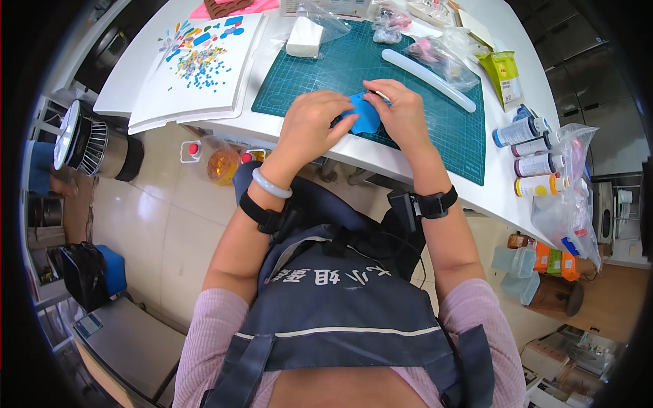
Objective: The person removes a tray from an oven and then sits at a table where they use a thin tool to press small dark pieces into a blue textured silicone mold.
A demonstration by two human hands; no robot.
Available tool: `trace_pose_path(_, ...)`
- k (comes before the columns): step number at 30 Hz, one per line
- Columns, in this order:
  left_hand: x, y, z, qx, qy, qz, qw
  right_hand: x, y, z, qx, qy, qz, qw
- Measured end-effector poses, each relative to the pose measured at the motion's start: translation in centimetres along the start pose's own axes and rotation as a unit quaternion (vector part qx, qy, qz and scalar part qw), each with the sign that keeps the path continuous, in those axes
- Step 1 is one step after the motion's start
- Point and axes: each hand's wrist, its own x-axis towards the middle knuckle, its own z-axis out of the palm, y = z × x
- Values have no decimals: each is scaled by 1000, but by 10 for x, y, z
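Both my hands meet over a thin, bright blue sheet (366, 117) at the near edge of the green cutting mat (326, 80). My left hand (314, 126) is closed on the sheet's left side, thumb low and fingers above. On the other side, my right hand (403, 114) has its fingers pinched together at the sheet's upper right. A thin dark and light strip shows at those fingertips, too small to name. The sheet looks soft and slightly bent; my fingers hide part of its edges.
A white foam board (153, 102) with many small coloured pieces lies at the left. On the mat are a white block (305, 37), a translucent roller (428, 80) and plastic bags (445, 61). Several colour bottles (537, 165) and a green pouch (503, 78) stand at the right.
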Motion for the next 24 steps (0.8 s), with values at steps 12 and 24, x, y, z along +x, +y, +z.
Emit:
trace_pose_path(12, -1, 1, -1, 12, 16, 15, 1000, 13, -1, -6, -100, -42, -64, 992)
trace_pose_path(24, 1, 3, -4, -14, -9, -46, 999, 19, -3, -12, -101, -62, 3, 993)
